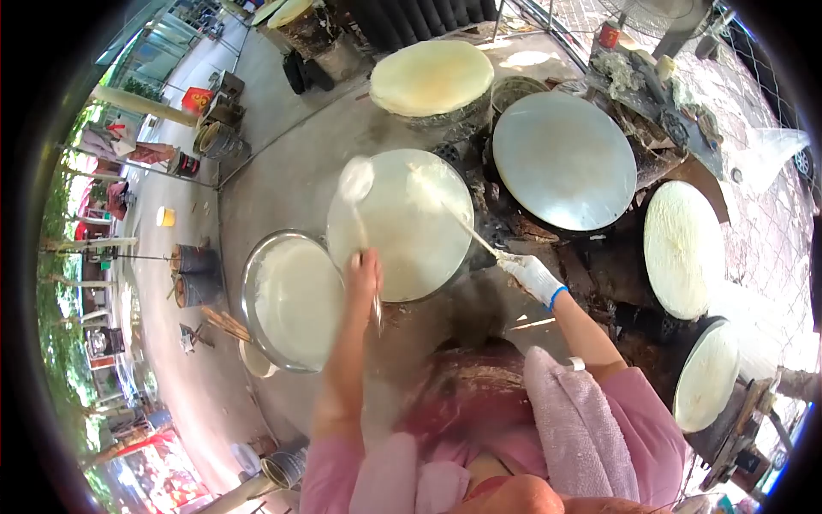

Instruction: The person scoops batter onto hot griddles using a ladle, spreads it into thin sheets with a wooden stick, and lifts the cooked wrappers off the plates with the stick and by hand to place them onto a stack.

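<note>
My bare left hand (366,270) is wrapped around the handle of a ladle (356,182). The ladle's pale, batter-coated bowl is over the left rim of a round griddle (411,248). In a white glove with a blue cuff, my right hand (533,276) grips a thin wooden spreader (467,230). The far end of the spreader reaches over the upper part of the griddle, whose surface looks pale and smooth. To the left of the griddle stands a wide metal basin (247,295) of creamy white batter (300,300).
A bare grey griddle (565,163) stands to the upper right. Pale round sheets cover other griddles at the top (432,77) and right (683,248), with another sheet (707,377) lower right. Dark buckets (195,261) and wooden sticks (225,323) are at left.
</note>
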`<state>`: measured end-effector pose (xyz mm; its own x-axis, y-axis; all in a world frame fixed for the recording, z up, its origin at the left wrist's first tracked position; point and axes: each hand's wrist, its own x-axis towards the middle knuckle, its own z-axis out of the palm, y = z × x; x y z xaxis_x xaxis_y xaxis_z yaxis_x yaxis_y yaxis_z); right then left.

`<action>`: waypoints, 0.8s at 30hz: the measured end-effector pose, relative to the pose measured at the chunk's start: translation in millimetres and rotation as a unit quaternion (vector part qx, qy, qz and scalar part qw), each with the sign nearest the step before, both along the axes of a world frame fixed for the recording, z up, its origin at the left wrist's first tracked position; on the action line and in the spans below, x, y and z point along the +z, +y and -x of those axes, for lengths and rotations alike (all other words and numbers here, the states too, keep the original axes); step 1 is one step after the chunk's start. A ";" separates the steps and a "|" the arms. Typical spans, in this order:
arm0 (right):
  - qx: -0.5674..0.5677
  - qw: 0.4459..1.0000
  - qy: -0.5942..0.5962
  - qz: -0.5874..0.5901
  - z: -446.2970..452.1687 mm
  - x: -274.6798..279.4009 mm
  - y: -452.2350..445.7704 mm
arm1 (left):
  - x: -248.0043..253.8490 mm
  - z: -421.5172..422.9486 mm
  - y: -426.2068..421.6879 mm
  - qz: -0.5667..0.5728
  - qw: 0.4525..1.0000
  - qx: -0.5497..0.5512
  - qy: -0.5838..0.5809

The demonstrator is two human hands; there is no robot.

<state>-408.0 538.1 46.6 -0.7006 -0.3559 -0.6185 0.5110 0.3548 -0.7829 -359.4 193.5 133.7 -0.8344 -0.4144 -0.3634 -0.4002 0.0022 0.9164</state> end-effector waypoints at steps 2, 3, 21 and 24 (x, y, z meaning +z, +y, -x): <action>-0.014 1.000 0.015 -0.003 -15.5 -0.9 -1.7 | -21.9 52.1 -14.8 -0.022 0.997 -0.079 0.000; -0.031 0.999 0.040 -0.020 -27.5 -1.6 -0.9 | -28.6 71.4 -17.5 -0.056 0.992 -0.115 -0.004; -0.192 0.966 -0.071 0.155 -155.3 -32.8 -164.1 | -57.7 -30.5 -10.8 -0.504 0.859 0.039 -0.084; -0.192 0.971 -0.091 0.111 -130.6 49.7 -143.9 | -13.3 -29.0 -29.4 -0.638 0.769 0.035 -0.014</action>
<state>-277.4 394.2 96.3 -0.6940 -0.2291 -0.6826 0.7094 -0.0558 -0.7026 -330.3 164.1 120.4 -0.8107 0.2500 -0.5294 -0.3773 -0.9145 0.1460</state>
